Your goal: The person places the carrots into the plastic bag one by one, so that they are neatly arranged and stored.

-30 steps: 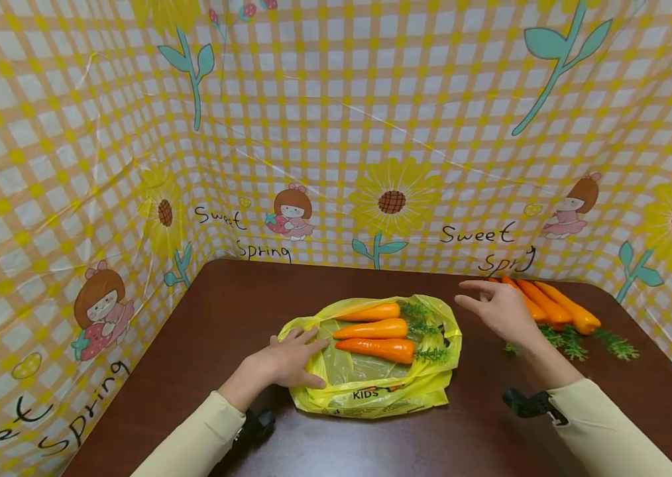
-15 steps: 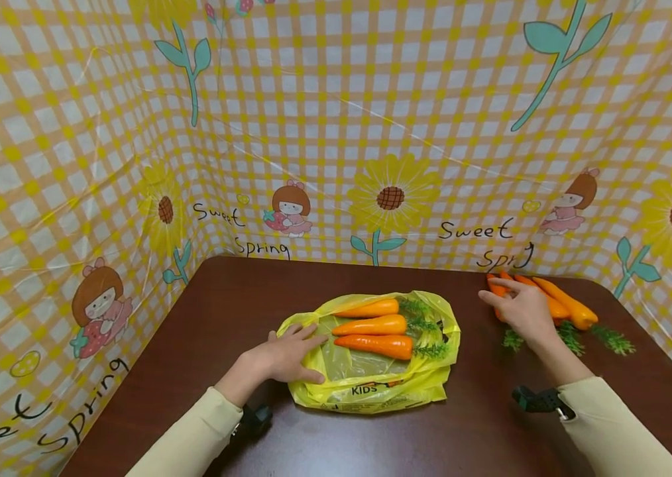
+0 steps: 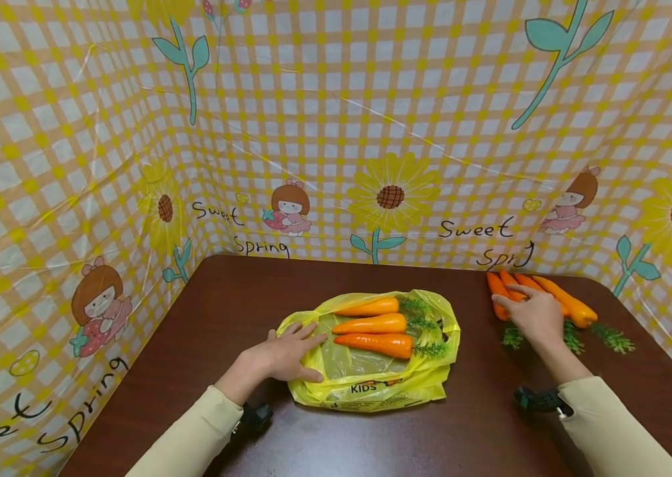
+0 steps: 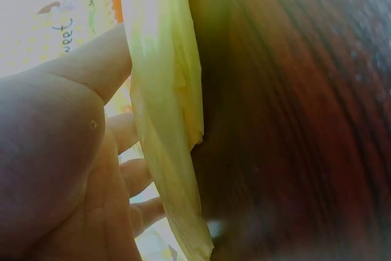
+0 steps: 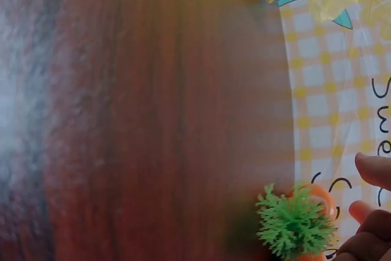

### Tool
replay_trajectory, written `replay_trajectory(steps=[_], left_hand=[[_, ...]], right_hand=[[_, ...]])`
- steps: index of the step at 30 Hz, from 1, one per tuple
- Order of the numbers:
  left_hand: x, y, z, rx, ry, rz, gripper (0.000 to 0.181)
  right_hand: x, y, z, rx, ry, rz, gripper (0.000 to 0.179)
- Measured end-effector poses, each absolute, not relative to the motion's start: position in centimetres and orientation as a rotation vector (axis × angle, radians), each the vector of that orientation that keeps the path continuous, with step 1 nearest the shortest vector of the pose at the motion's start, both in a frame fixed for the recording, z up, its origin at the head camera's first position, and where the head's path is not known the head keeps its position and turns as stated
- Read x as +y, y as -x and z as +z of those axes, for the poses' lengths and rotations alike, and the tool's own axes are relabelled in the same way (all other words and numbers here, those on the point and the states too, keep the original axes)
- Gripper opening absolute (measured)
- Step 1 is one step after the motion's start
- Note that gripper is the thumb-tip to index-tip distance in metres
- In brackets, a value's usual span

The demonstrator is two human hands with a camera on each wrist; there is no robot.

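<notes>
My left hand [image 3: 288, 354] lies with spread fingers on the left rim of a yellow plastic bag [image 3: 372, 401]. In the left wrist view the bag's wall [image 4: 165, 90] hides parts of the fingers. Three orange carrots [image 3: 378, 344] with feathery green tops lie in the bag, tips to the left. My right hand [image 3: 535, 318] reaches over a bunch of several carrots [image 3: 574, 308] at the back right, thumb and forefinger apart beside the leftmost carrot [image 3: 496, 286]. The right wrist view shows a green carrot top [image 5: 296, 221] below the parted thumb and fingers.
Everything lies on a dark brown table [image 3: 240, 291]. A checked sheet [image 3: 312, 132] with sunflowers and lettering rises behind and at both sides. A black wrist camera mount [image 3: 539, 399] hangs under the right wrist, another [image 3: 255, 419] under the left.
My right hand has moved right and down, from beside the bag to the carrots at the back right. The left hand stays on the bag's rim; the carrots have not moved.
</notes>
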State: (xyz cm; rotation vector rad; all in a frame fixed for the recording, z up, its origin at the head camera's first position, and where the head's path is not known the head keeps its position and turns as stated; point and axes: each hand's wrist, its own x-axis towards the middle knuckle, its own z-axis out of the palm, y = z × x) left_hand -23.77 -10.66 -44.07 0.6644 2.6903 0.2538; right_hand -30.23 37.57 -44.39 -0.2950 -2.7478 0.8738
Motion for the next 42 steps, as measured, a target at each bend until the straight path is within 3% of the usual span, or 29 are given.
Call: replay_trajectory(steps=[16, 26, 42], left_hand=[[-10.63, 23.78, -44.23, 2.709, -0.665, 0.25, 0.082], [-10.57, 23.73, -44.13, 2.706, -0.665, 0.252, 0.082], [-10.56, 23.68, -44.26, 2.702, -0.657, 0.252, 0.082]], right_hand=[[37.7, 30.43, -44.46, -2.856, 0.507, 0.775, 0.096], [37.41, 30.67, -44.75, -2.882, 0.541, 0.702, 0.078], [37.69, 30.6, -44.8, -2.946, 0.495, 0.607, 0.075]])
